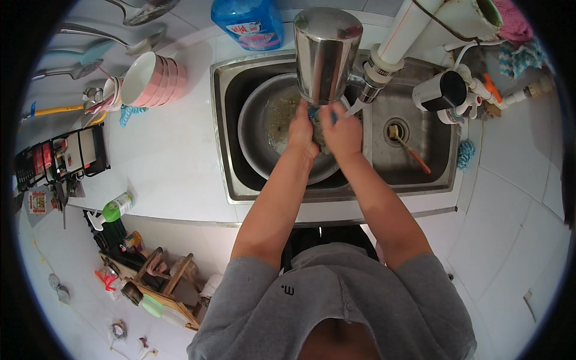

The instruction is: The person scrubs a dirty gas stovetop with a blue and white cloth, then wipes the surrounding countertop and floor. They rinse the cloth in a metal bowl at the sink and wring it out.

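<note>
My left hand [302,131] and my right hand [343,131] are close together over a large metal basin [252,148] in the left bowl of the steel sink [223,180]. Between them is something small with blue parts, partly hidden by my fingers and blurred, so what it is and which hand grips it cannot be told. Cloudy, foamy water [280,121] lies in the basin. A shiny metal cylinder [326,54] joined to the faucet [371,90] hangs just above my fingertips and covers part of the basin.
A brush with an orange handle [418,159] rests in the right sink bowl. Stacked pink bowls [155,81] and a green spray bottle [116,208] stand on the left of the counter [166,166]. A blue detergent bottle [249,24] is behind the sink; white pipes [407,31] rise at the right.
</note>
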`<action>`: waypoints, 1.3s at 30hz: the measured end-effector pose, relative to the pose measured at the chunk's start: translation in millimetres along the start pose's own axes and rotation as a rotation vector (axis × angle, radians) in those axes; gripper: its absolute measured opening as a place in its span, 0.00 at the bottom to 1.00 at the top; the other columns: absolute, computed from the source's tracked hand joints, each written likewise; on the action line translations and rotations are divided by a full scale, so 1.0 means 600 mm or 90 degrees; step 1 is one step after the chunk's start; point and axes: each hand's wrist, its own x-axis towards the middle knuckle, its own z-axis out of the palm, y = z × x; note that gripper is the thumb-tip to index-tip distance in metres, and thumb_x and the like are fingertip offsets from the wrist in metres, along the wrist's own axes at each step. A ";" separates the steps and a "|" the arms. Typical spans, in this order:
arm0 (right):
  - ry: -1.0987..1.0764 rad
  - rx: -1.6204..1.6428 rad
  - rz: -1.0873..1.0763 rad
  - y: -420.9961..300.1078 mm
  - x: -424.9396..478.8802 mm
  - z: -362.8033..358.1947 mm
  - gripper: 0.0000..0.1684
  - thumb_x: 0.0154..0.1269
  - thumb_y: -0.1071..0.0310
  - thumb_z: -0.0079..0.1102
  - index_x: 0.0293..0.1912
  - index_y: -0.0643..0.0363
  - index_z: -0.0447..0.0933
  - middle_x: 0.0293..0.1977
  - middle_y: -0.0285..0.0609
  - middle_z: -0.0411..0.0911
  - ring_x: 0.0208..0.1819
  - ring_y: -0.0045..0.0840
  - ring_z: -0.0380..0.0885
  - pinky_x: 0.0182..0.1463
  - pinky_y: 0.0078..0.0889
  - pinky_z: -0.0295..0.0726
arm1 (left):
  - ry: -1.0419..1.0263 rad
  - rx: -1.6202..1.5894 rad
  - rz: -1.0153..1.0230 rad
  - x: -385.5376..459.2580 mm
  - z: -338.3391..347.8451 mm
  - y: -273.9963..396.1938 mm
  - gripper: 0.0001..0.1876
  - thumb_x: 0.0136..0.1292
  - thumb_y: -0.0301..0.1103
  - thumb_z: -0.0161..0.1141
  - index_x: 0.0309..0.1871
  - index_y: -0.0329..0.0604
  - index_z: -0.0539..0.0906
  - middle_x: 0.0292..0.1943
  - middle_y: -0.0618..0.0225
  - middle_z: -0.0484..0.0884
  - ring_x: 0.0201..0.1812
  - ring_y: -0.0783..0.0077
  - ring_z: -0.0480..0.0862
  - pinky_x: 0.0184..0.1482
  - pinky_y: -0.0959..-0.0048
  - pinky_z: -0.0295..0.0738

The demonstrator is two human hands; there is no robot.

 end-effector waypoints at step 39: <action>-0.045 0.115 0.034 0.070 0.032 -0.032 0.18 0.69 0.54 0.50 0.47 0.59 0.74 0.37 0.55 0.79 0.41 0.49 0.78 0.41 0.45 0.76 | -0.303 -0.143 0.052 0.102 -0.058 -0.079 0.36 0.67 0.59 0.50 0.71 0.47 0.59 0.64 0.58 0.68 0.61 0.58 0.70 0.62 0.55 0.62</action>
